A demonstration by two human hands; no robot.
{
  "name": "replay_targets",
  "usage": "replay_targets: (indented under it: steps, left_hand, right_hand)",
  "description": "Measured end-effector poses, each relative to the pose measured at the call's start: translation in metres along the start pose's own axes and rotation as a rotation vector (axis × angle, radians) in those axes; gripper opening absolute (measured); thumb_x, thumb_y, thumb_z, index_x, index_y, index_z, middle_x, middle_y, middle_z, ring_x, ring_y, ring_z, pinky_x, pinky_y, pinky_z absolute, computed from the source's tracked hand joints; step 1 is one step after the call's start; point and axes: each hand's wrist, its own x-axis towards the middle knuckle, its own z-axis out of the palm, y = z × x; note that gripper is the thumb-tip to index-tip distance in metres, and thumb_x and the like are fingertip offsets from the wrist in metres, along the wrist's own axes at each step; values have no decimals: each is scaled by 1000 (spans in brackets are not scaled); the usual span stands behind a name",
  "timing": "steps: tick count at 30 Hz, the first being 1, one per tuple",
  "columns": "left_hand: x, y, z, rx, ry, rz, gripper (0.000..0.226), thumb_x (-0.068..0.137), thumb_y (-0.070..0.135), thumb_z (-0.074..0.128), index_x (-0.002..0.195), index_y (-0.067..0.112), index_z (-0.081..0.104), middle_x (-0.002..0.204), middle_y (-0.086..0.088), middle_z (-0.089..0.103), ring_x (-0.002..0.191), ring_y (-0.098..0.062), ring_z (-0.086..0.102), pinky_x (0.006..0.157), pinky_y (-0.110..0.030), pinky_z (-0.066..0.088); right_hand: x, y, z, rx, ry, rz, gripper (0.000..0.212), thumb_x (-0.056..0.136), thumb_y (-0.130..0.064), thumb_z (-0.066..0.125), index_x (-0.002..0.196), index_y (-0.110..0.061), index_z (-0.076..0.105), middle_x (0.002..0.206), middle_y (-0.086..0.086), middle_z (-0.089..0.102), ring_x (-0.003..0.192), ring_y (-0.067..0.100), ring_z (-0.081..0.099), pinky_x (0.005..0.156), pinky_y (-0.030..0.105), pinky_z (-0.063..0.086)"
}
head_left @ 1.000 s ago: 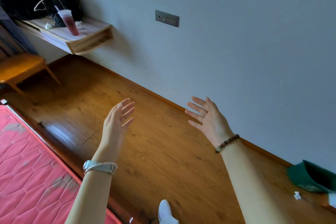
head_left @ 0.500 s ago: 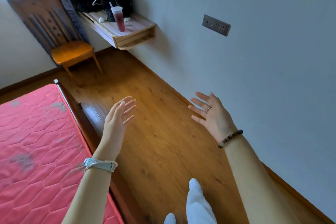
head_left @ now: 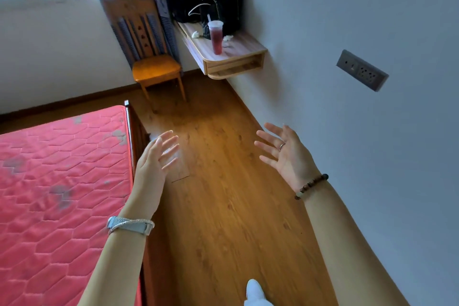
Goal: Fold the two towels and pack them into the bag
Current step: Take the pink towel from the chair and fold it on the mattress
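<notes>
View from my head, looking down a bedroom. Both my arms reach forward over the wood floor (head_left: 223, 206). My left hand (head_left: 154, 156) is held edge-up with the fingers straight and slightly spread, and it grips nothing. My right hand (head_left: 285, 154) is wide open with the fingers fanned, and it too holds nothing. The hands are well apart and touch no object.

To my left lies a red quilted mattress (head_left: 62, 181), bare on top, with its edge just beside my left forearm. Ahead, a wooden chair (head_left: 155, 67) stands near a wall shelf (head_left: 236, 49). The shelf holds a cup (head_left: 215, 37) of red drink and, behind it, black bags (head_left: 223, 7). The towels are not in view. I cannot tell whether one of those is the bag to pack.

As I judge it, nothing is folded yet and the step in hand is finding the towels. To do it well:

- I should look around the room with my hands free until I see the towels.
- I should take one towel at a time and spread it flat on the mattress, which offers a broad, soft surface.
- I should match the corners before each fold so the bundle comes out small and even.
- When I fetch a bag from the shelf, I should reach around the cup, which looks easy to knock over.
</notes>
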Motion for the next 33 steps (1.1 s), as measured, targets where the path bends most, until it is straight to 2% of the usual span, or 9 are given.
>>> replay_targets:
  steps: [2,3,5,8,14,21,33]
  left_hand:
    - [10,0,6,10,56,2,65,95,51,53,145,9,44,141,-8,56,127,-21,59,97,-29,54]
    - [15,0,7,14,93,5,48,103,38,42,143,11,46,142,-8,56,128,-22,58,96,-30,54]
    - [20,5,13,8,149,11,40,104,34,38,137,18,52,137,-2,60,127,-21,58,97,-33,50]
    - [21,14,17,-7,217,2,39,98,41,43,130,26,58,134,4,63,123,-16,61,103,-39,46]
    - [32,12,4,-77,359,-7,48,106,34,33,147,13,44,144,-8,55,131,-23,55,108,-42,43]
    - [64,11,-23,-114,476,1,45,107,34,32,144,15,48,141,-5,58,128,-20,58,105,-39,46]
    - [165,31,-85,-155,552,10,42,107,39,31,139,22,53,134,1,62,125,-16,59,111,-42,41]
  right_hand:
    - [21,-8,-6,-20,-45,15,39,103,-45,32,124,-25,58,137,5,58,125,25,56,113,54,35]
    - [31,-11,-9,-34,-67,20,40,103,-46,32,126,-25,57,138,5,58,125,25,56,113,54,34]
    - [48,-16,-12,-59,-98,33,42,103,-46,31,130,-24,56,139,4,57,126,25,56,114,55,34]
    - [70,-21,-13,-70,-138,58,46,103,-46,31,136,-23,53,140,5,56,127,26,55,114,55,33]
    - [111,-17,-1,-84,-223,100,46,102,-48,33,135,-25,54,138,3,58,124,25,58,114,57,34]
    - [162,-16,29,-92,-290,115,44,102,-49,33,133,-27,56,136,2,60,123,24,60,113,54,36]
    - [273,-39,125,-111,-331,119,45,101,-49,35,134,-26,55,137,5,59,124,26,58,113,56,34]
